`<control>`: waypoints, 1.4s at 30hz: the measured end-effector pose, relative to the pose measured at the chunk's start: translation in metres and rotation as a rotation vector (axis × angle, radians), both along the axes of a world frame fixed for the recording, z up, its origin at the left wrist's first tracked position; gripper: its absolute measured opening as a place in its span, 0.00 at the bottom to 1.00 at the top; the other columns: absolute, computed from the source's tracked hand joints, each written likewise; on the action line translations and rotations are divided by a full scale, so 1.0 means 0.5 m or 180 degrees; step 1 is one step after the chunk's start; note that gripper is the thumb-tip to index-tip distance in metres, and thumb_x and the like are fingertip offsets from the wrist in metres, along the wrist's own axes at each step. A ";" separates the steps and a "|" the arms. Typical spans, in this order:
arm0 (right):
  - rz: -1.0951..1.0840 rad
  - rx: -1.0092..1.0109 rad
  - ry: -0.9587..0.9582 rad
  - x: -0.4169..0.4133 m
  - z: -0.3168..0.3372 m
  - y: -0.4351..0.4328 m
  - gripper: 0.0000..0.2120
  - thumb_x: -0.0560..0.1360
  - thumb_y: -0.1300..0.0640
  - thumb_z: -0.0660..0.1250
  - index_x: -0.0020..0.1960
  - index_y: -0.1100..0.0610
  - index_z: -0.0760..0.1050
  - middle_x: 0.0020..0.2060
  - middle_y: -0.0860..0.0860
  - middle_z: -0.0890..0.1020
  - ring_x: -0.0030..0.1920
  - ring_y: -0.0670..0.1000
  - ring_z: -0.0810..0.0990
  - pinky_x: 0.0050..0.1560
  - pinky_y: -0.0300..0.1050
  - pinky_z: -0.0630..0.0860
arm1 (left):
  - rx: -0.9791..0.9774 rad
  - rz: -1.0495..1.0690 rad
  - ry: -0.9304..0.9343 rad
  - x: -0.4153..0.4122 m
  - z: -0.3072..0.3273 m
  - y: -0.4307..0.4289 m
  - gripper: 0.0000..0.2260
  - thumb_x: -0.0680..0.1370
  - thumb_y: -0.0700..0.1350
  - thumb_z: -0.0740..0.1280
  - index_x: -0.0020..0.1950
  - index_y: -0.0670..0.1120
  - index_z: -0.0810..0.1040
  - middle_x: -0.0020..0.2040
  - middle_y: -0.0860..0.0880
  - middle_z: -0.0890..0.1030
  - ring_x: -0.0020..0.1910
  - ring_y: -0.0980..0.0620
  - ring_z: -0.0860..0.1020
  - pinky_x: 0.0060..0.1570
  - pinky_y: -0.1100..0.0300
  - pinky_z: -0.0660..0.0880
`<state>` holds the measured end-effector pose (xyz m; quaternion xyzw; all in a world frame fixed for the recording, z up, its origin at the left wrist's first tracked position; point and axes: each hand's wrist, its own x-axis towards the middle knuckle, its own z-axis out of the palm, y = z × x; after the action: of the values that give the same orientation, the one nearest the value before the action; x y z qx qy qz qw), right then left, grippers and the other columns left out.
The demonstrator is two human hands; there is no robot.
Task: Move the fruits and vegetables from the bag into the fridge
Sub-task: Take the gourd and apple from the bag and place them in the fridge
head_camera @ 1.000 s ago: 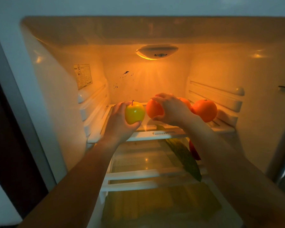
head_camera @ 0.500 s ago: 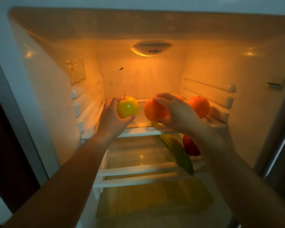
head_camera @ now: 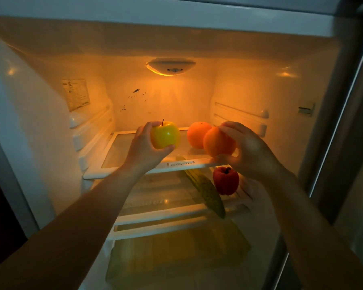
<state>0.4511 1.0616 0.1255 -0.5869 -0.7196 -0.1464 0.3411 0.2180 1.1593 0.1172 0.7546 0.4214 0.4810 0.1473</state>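
Note:
Both my arms reach into the open fridge. My left hand (head_camera: 144, 146) grips a yellow-green apple (head_camera: 165, 135) just above the top glass shelf (head_camera: 122, 152). My right hand (head_camera: 250, 150) holds an orange (head_camera: 217, 142) over the right front of that shelf. A second orange (head_camera: 197, 133) sits on the shelf behind it. On the shelf below lie a long green cucumber (head_camera: 208, 191) and a red bell pepper (head_camera: 225, 181). The bag is not in view.
The fridge lamp (head_camera: 171, 65) glows on the back wall. Shelf rails (head_camera: 241, 113) run along both side walls. A yellowish crisper drawer (head_camera: 176, 254) sits at the bottom. The fridge's right edge (head_camera: 348, 122) stands close to my right arm.
My right hand has carried its orange to the right, uncovering the second orange on the shelf. The left hand still holds the apple. The camera has shifted so the red pepper shows fully.

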 end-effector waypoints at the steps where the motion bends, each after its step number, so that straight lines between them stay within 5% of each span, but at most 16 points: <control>1: -0.0058 -0.0004 -0.0032 0.006 -0.004 -0.002 0.35 0.65 0.56 0.77 0.68 0.56 0.68 0.67 0.52 0.70 0.66 0.54 0.69 0.62 0.54 0.72 | -0.0008 -0.0025 0.0020 0.007 0.000 0.000 0.30 0.68 0.48 0.75 0.66 0.52 0.67 0.62 0.47 0.69 0.53 0.55 0.66 0.48 0.61 0.64; 20: -0.0463 -0.0304 0.0191 0.038 -0.019 0.054 0.34 0.70 0.61 0.71 0.72 0.53 0.61 0.72 0.53 0.62 0.69 0.55 0.64 0.65 0.53 0.68 | 0.0010 -0.0043 0.0347 0.043 -0.022 0.015 0.33 0.66 0.51 0.77 0.68 0.55 0.67 0.64 0.45 0.70 0.61 0.47 0.69 0.51 0.62 0.64; 29: -0.0432 -0.0190 0.0242 0.041 -0.011 0.067 0.33 0.71 0.54 0.71 0.72 0.53 0.62 0.71 0.54 0.64 0.69 0.55 0.65 0.63 0.51 0.69 | -0.0051 -0.0063 0.0254 0.037 -0.025 0.021 0.29 0.74 0.53 0.68 0.73 0.57 0.60 0.69 0.47 0.68 0.64 0.47 0.70 0.53 0.59 0.67; 42: -0.0179 0.0443 0.0338 0.004 -0.037 0.029 0.25 0.69 0.57 0.73 0.65 0.56 0.71 0.62 0.53 0.73 0.62 0.54 0.72 0.59 0.46 0.70 | 0.0151 0.0108 0.0293 0.049 -0.028 0.026 0.29 0.71 0.51 0.72 0.70 0.51 0.66 0.66 0.45 0.71 0.62 0.45 0.72 0.53 0.57 0.69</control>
<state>0.4532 1.0762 0.1071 -0.5887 -0.6718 -0.1743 0.4145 0.2427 1.1723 0.1031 0.7719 0.4290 0.4580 0.1017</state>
